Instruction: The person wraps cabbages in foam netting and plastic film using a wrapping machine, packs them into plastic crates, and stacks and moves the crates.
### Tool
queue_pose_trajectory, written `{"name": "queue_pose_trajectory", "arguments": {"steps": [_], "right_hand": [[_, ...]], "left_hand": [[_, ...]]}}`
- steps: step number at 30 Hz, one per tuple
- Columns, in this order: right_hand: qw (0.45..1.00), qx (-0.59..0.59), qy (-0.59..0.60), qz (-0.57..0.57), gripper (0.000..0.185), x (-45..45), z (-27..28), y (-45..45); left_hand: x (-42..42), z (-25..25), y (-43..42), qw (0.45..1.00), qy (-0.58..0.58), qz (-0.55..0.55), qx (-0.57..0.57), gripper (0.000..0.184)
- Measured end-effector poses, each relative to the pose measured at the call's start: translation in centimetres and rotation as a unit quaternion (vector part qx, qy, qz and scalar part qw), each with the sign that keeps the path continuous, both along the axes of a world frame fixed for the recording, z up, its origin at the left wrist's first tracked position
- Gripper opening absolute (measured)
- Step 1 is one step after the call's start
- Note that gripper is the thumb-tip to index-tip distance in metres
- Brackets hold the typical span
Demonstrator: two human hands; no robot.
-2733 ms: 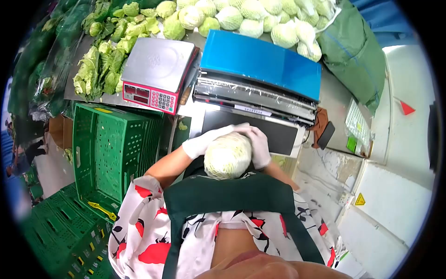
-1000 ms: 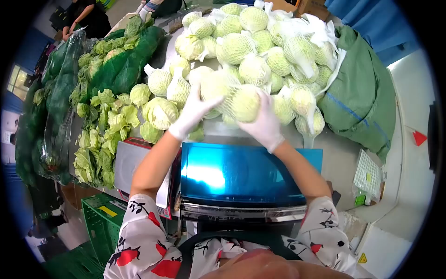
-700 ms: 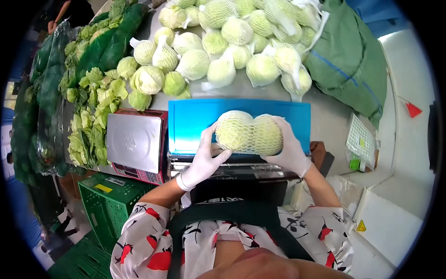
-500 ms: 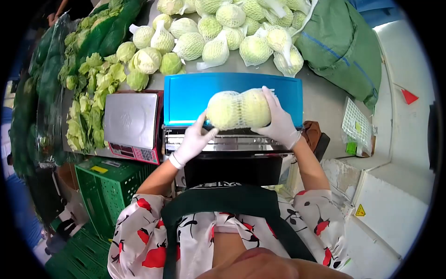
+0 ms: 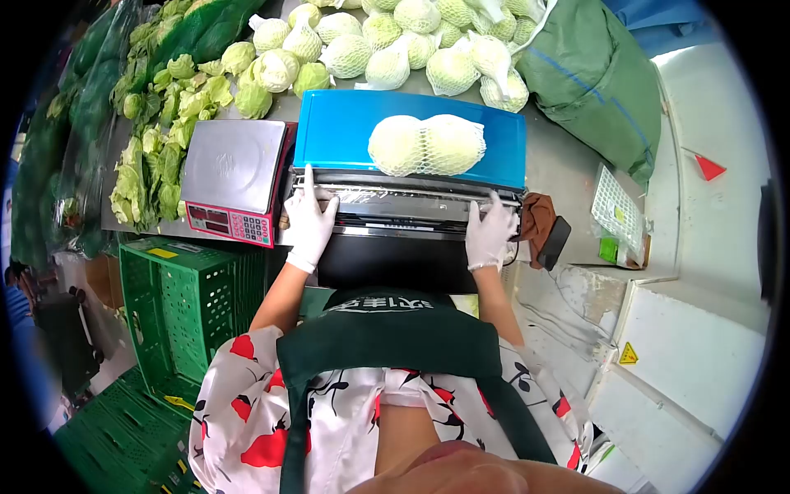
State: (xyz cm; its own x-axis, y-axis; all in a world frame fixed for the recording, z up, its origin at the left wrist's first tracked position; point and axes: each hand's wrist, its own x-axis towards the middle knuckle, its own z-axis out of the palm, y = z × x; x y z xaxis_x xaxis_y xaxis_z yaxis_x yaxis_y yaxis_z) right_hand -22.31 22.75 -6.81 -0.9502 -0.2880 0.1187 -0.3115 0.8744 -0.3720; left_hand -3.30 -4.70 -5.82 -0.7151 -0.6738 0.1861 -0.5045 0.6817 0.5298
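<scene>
Two netted cabbages (image 5: 426, 146) lie side by side on the blue lid (image 5: 336, 123), beyond and between the left hand (image 5: 308, 222) and the right hand (image 5: 492, 235). Their long axis runs crosswise, from the left hand's side toward the right's, roughly along the lid; I can't make out which end the net closes at.

Well left of the left hand lie loose leaves (image 5: 129, 185); nearer it stands the scale (image 5: 234, 160), with a green crate (image 5: 197, 288) below. Between the hands stretch the metal bars (image 5: 387, 200), with a black plate (image 5: 370, 259) on the wearer's side. More netted cabbages (image 5: 388, 67) crowd the table past the lid. Just right of the right hand hangs a brown cloth (image 5: 537, 218); farther out slumps a green sack (image 5: 588, 78).

The left hand is spread at the bars' left end, index finger straight toward the lid, thumb out to the right. At their right end, the right hand has its thumb raised and its fingers bent; whether it pinches anything, I can't tell.
</scene>
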Motion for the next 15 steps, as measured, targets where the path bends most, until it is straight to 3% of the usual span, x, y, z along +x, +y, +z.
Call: {"name": "queue_pose_trajectory", "arguments": {"steps": [1,3,4,5,6,8,10,11,13,15], "right_hand": [[0.996,-0.056,0.062,0.022,0.037,-0.4,-1.0,-0.4],[0.980,-0.164,-0.099,0.054,0.024,-1.1,0.9,0.5],[0.922,-0.317,-0.220,0.042,0.021,-1.2,2.6,1.2],[0.825,-0.456,-0.333,0.027,0.019,-1.2,4.3,2.3],[0.901,-0.326,-0.183,0.220,0.018,-1.4,6.1,4.2],[0.834,-0.359,-0.410,0.086,0.016,-0.1,11.1,6.3],[0.769,-0.362,-0.468,0.242,0.013,-1.0,13.9,8.8],[0.759,-0.384,-0.435,0.295,0.014,-2.3,15.2,8.6],[0.730,-0.423,-0.368,0.390,0.015,-4.9,17.6,7.3],[0.861,-0.356,-0.333,0.143,0.027,-7.2,18.8,3.0]], "left_hand": [[-0.1,-1.2,-0.2,0.998,0.047,-0.020,0.028,0.072],[0.0,-1.8,-0.6,0.929,0.166,-0.037,0.327,0.048],[0.2,1.3,-0.5,0.874,0.158,-0.026,0.459,0.034],[0.8,3.3,-0.9,0.830,0.159,-0.073,0.530,0.030],[1.6,5.9,-0.5,0.842,0.120,-0.122,0.511,0.028],[3.1,10.0,-0.4,0.849,0.068,-0.229,0.471,0.025],[4.4,12.3,-1.4,0.842,0.046,-0.283,0.458,0.022],[5.0,13.0,-1.8,0.811,0.065,-0.242,0.529,0.023],[3.5,12.0,-3.3,0.780,0.204,-0.279,0.521,0.047],[-2.6,14.1,-1.5,0.835,0.293,-0.152,0.441,0.087]]}}
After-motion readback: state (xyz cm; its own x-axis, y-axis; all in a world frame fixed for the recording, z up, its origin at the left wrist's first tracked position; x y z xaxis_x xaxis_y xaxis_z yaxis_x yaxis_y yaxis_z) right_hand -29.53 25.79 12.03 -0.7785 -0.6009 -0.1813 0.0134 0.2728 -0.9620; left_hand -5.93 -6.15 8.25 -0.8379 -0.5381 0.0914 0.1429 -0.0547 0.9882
